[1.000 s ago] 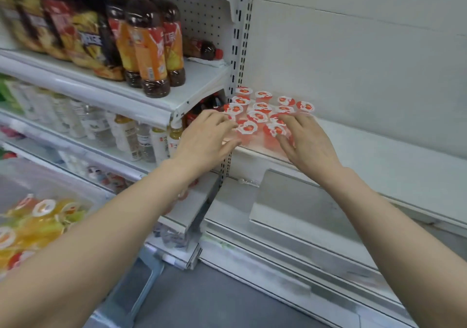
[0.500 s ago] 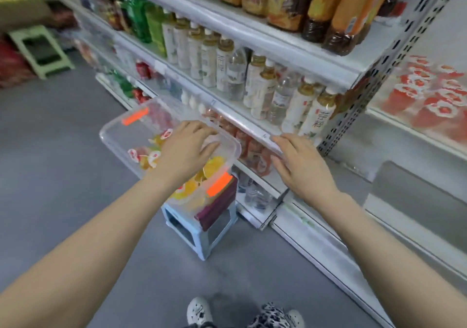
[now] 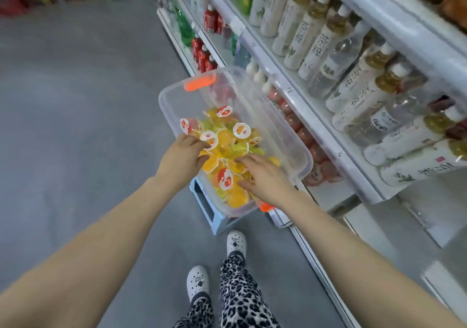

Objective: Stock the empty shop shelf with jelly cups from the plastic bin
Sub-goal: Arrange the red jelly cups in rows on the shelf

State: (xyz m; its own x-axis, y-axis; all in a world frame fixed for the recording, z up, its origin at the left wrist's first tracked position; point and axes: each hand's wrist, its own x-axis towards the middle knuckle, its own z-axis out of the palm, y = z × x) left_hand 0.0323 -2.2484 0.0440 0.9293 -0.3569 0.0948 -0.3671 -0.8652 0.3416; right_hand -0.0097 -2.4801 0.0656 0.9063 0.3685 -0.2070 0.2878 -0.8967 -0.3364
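Both my hands are in the bin (image 3: 265, 115): right hand (image 3: 264, 177) lies open, fingers spread on the jelly cups (image 3: 228, 139); left hand (image 3: 182, 156) curls over one, grip unclear. Bin sits on a stool (image 3: 202, 199), beside bottles (image 3: 328, 49).

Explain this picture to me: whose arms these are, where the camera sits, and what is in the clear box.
There is no machine here: these are a person's two bare arms. The camera sits on the person's head and looks down, so their shoes show too. The clear box is a plastic bin on a small blue stool, beside shelves of bottles. It holds jelly cups, mostly yellow and orange, with round printed lids. Both hands are inside it. The left hand curls its fingers over some cups; whether it grips one is unclear. The right hand rests on the cups with spread fingers, holding nothing.
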